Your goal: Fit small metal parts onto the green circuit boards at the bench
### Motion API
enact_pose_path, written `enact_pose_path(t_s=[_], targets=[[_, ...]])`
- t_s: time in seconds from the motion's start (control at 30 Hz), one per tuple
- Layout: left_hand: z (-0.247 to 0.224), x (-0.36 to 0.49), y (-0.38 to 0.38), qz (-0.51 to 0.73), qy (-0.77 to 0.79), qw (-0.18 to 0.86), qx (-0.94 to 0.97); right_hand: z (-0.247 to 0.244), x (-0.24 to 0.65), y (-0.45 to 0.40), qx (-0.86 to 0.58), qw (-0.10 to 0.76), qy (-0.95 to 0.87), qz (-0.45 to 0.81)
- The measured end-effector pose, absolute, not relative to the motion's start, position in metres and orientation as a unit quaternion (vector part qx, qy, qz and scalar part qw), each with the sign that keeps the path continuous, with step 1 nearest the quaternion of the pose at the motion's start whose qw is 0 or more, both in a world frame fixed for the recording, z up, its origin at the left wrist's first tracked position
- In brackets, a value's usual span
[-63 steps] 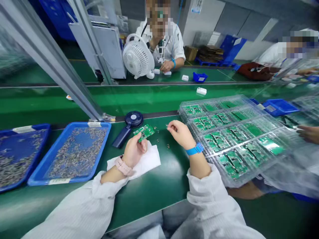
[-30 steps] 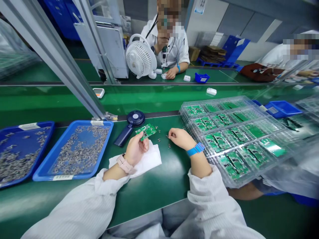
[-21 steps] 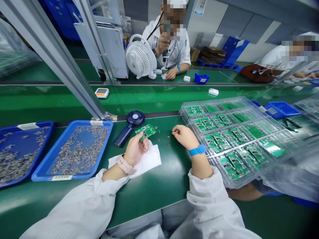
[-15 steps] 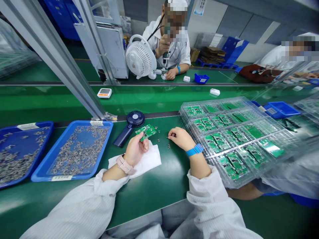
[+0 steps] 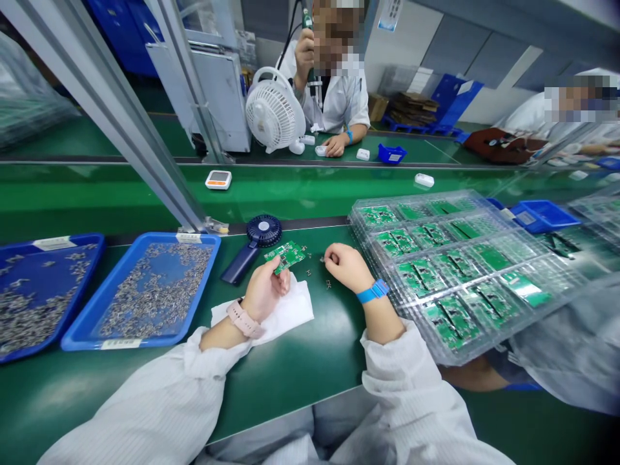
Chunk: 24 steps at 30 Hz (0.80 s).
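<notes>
A green circuit board is gripped at its near-left edge by my left hand, which rests over a white cloth. To its right, my right hand is closed, thumb and forefinger pinched together on a small metal part whose exact kind is too small to tell. A few similar small metal parts lie on the green table between the board and my right hand.
Two blue trays of small metal parts stand at the left. A dark handheld fan lies behind my left hand. Stacked clear plastic trays with circuit boards sit at right. Across the conveyor, a person holds a power screwdriver beside a white fan.
My right hand has shifted slightly toward the board and away from me, still pinched. My left hand and the board barely move. The white timer-like device on the conveyor has moved right.
</notes>
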State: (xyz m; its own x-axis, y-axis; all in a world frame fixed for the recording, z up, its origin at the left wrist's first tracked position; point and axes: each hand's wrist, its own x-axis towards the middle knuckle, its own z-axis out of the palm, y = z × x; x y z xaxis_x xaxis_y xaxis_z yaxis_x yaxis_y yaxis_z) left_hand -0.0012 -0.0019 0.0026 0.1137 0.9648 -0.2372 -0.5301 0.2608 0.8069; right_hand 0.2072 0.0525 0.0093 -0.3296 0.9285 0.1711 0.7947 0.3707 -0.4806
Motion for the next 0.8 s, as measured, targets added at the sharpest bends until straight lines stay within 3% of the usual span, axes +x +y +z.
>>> enact_pose_path(t_s=[0.53,0.63,0.8], targets=[[0.003,-0.002,-0.003,0.539,0.390,0.694,0.275,0.009,0.212,0.056,-0.586,0.209,-0.776,0.109],[0.004,-0.002,-0.003,0.537,0.391,0.695,0.274,0.015,0.216,0.054,-0.574,0.207,-0.774,0.169],[0.003,-0.001,-0.003,0.541,0.391,0.691,0.277,0.023,0.222,0.044,-0.469,0.126,-0.824,0.292]])
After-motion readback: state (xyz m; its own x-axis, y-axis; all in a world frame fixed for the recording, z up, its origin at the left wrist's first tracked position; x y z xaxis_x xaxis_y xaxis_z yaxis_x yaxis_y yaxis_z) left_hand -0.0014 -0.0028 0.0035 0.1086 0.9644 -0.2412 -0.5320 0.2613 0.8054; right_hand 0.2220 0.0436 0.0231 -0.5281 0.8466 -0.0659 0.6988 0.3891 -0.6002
